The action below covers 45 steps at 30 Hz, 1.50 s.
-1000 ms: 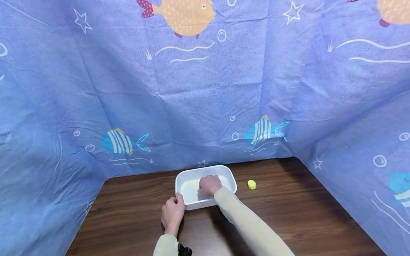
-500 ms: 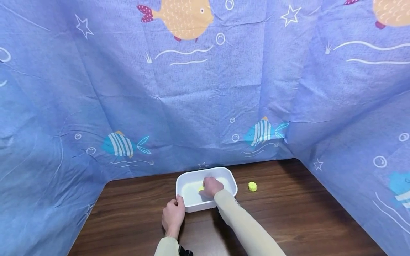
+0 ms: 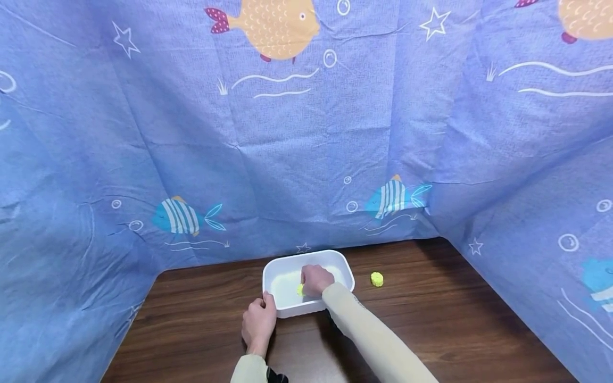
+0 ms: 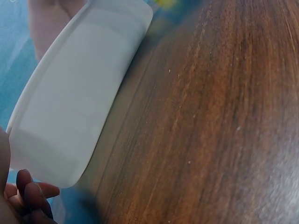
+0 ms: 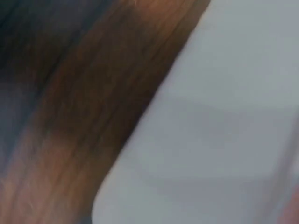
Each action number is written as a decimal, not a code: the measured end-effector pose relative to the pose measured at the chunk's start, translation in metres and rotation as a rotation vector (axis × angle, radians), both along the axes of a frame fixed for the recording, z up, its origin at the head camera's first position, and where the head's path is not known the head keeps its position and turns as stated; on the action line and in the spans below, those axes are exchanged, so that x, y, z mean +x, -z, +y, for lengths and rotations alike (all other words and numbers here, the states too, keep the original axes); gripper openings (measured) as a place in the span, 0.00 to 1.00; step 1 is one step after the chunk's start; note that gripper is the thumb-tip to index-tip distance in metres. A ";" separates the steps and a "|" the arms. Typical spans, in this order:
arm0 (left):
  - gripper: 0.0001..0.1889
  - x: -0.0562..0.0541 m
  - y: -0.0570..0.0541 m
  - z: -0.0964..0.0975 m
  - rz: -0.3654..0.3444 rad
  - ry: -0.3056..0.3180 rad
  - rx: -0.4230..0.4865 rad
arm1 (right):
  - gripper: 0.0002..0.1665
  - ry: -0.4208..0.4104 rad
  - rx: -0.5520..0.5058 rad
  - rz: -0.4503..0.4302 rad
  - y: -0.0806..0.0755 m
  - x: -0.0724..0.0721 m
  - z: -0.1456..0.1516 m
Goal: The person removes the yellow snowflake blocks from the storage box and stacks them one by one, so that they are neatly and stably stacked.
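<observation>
A white rectangular plastic basin (image 3: 282,312) stands on the table. My left hand (image 3: 259,322) grips its near left corner, thumb at the rim; in the left wrist view the fingers (image 4: 35,196) curl by that corner. My right hand (image 3: 317,280) reaches down inside the basin, fingers curled, and holds a small bright yellow piece (image 3: 299,289) against the floor. Most of that piece is hidden by the hand, so its kind is unclear. The right wrist view is blurred and shows mainly the basin's outer wall (image 5: 205,140).
A small round yellow piece with a bumpy edge (image 3: 377,279) lies on the brown wooden table (image 3: 431,319), right of the basin. A blue fish-print cloth (image 3: 297,202) hangs behind the table and along both sides.
Inside the basin, the yellow piece shifts slightly and turns under my right hand, showing toward the near side now. My left hand stays on the corner. The view tilts a little at first.
</observation>
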<state>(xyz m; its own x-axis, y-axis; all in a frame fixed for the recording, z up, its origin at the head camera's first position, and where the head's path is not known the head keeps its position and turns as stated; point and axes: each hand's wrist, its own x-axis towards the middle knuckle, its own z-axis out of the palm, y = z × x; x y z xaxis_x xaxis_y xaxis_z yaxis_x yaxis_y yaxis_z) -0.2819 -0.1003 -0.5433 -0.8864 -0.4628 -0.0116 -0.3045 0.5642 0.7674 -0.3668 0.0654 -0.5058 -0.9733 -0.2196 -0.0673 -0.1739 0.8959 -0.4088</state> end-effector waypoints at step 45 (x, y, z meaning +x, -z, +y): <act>0.29 0.000 0.000 -0.002 -0.008 0.008 -0.009 | 0.02 0.080 -0.364 -0.207 -0.017 -0.012 0.218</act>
